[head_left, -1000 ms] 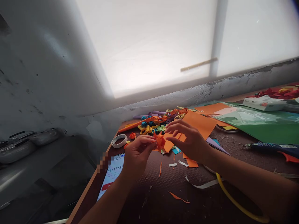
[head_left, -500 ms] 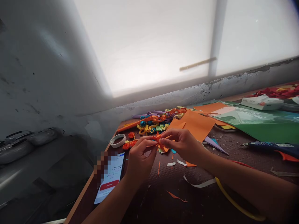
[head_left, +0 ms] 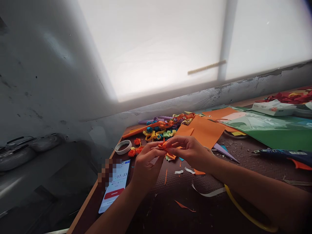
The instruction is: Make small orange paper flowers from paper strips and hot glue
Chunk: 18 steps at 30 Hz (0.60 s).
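Between the fingertips of both hands is a small folded orange paper piece [head_left: 164, 143] with pointed tips, held just above the table. My left hand [head_left: 149, 161] pinches it from the left and below. From the right, my right hand [head_left: 188, 151] grips it with thumb and fingers, hiding much of its shape. Close beyond the hands lie orange paper flowers [head_left: 135, 151] and a heap of coloured paper pieces [head_left: 162, 128]. An orange paper sheet [head_left: 206, 130] lies behind my right hand.
A roll of tape [head_left: 123, 147] and a lit phone [head_left: 115, 185] lie near the table's left edge. Paper scraps [head_left: 184, 206] and a yellow ring [head_left: 246, 211] are in front. To the right are a dark blue pouch-like item [head_left: 287, 154], green sheets [head_left: 280, 135] and a white box [head_left: 273, 108].
The fingers of my right hand have shifted slightly around the orange paper piece, and less of its points shows. Both hands stay in nearly the same place.
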{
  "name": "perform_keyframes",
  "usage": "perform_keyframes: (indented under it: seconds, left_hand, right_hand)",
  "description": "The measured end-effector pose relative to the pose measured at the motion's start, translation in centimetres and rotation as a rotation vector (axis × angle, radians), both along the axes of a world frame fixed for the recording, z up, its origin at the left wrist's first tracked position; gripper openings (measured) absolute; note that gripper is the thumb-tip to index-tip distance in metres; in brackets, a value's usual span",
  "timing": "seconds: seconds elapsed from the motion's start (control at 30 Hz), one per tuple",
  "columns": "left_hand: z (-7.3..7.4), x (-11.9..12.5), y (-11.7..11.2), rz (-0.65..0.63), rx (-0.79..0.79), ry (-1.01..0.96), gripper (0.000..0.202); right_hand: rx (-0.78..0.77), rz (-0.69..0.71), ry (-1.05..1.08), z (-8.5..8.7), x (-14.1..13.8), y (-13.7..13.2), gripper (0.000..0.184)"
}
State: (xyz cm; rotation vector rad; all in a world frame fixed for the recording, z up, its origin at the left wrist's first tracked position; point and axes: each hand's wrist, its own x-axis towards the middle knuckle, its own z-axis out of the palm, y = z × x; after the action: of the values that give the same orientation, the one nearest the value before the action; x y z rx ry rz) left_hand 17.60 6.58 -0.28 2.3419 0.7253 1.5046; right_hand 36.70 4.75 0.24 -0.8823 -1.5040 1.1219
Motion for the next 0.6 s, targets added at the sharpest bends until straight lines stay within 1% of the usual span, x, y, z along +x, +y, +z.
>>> perform_keyframes:
  seconds: [0.1,0.17,0.23,0.3,0.37,0.43,0.5,0.6]
  left_hand:
    - [0.1,0.0,-0.1,0.002,0.004,0.002,0.014]
    - [0.1,0.0,-0.1,-0.002,0.011,0.004,0.014]
    - [0.0,0.0,-0.1,-0.008,0.016,0.016,0.015]
    - [-0.1,0.0,-0.1,-0.006,0.023,0.043,0.015]
    - [-0.2,0.0,0.0,0.016,0.042,0.066,0.016]
    - [-0.2,0.0,0.0,0.053,0.072,0.077,0.016]
    - [-0.1,0.0,0.0,0.092,0.092,0.078,0.014]
    - [0.0,0.1,-0.1,0.135,0.106,0.064,0.012]
  right_hand:
    - [0.014,0.023,0.013,0.0,0.0,0.0,0.022]
    - [0.020,0.017,-0.001,0.1,-0.1,-0.1,0.022]
    - [0.067,-0.007,-0.041,0.2,-0.2,-0.2,0.020]
    - [0.197,-0.080,-0.158,0.3,-0.2,-0.5,0.015]
    - [0.349,-0.204,-0.339,0.4,-0.2,-0.8,0.011]
    - [0.435,-0.301,-0.484,0.5,-0.1,-1.0,0.010]
    - [0.448,-0.312,-0.507,0.4,0.0,-1.0,0.011]
    - [0.360,-0.265,-0.369,0.3,-0.1,-0.7,0.011]
